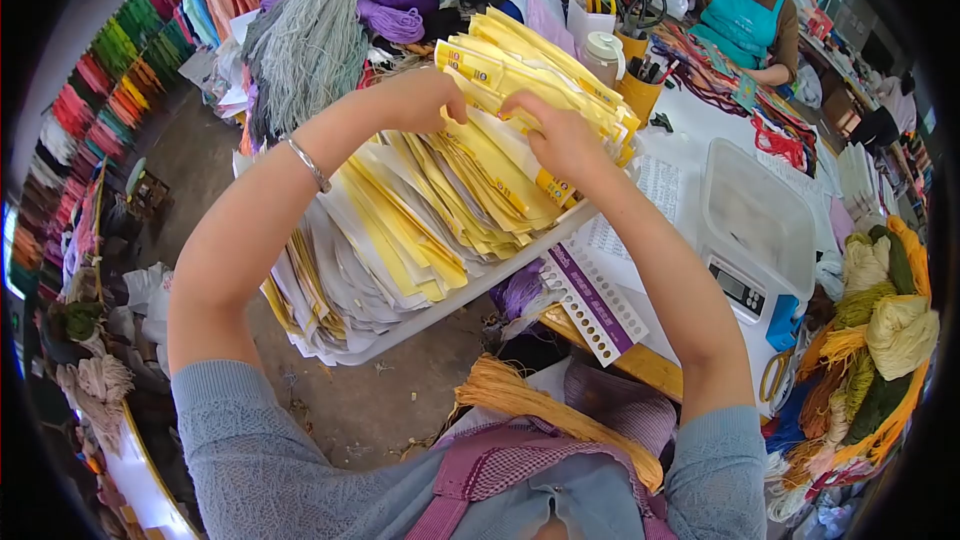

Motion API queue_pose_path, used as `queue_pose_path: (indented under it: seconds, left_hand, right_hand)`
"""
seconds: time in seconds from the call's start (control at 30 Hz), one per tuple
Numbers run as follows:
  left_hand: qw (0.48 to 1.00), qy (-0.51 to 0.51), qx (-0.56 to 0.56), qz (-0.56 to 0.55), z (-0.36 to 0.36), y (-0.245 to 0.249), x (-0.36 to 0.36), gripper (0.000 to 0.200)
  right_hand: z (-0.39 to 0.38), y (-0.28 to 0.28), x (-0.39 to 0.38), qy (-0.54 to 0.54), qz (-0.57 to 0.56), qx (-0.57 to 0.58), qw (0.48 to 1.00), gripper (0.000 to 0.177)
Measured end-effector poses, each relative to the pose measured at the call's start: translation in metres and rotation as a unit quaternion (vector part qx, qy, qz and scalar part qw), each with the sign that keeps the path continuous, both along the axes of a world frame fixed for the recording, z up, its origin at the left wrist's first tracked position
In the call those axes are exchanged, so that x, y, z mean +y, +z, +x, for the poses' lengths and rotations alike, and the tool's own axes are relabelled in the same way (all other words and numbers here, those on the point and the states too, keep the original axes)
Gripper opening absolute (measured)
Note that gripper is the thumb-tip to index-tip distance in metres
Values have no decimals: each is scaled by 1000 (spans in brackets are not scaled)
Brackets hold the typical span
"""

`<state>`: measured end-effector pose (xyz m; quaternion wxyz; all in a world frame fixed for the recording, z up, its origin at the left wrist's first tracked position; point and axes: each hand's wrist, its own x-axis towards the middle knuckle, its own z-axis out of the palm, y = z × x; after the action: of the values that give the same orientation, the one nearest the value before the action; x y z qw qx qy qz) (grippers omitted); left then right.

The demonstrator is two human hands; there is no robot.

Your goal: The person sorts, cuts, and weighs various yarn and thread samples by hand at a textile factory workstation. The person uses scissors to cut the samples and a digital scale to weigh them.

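Observation:
A long plastic bin [440, 298] is packed with upright yellow and white paper envelopes [420, 210], many with small printed labels. My left hand [425, 100], a silver bangle on its wrist, reaches over the far half of the row. Its fingers are curled down on the top edges of the yellow envelopes, the tips partly hidden. From the other side my right hand [565, 140] bends its index finger and thumb around the edge of a yellow envelope near the left fingers. Between the hands, the row is parted slightly. A hank of orange yarn [560, 420] lies across my lap.
Right of the bin stand a digital scale with a clear tub [755, 210], a purple-and-white punched card [595, 305] and pen cups [640, 90]. Grey yarn [325, 35] is heaped behind. A co-worker in a teal apron [742, 25] sits across the table.

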<state>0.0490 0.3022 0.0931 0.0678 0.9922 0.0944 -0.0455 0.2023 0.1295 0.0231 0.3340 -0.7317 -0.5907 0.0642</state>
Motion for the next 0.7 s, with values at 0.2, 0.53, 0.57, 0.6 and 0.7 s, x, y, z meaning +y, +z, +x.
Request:
queue_pose_path:
  seconds: [0.2, 0.53, 0.57, 0.6, 0.7]
  left_hand:
    - [999, 20, 16, 31, -3, -1, -1, 36]
    - [993, 17, -113, -13, 19, -30, -1, 29]
    - [994, 19, -104, -2, 20, -32, 0, 29]
    - [994, 19, -103, -2, 22, -31, -2, 29]
    - [965, 194, -75, -160, 23, -30, -3, 26]
  right_hand:
    - [8, -15, 4, 28, 94, -5, 995, 28]
    - [19, -13, 2, 56, 50, 60, 995, 28]
    - [19, -12, 2, 52, 40, 64, 996, 28]
    - [19, -10, 1, 52, 39, 64, 996, 28]
    - [17, -9, 1, 40, 24, 71, 996, 28]
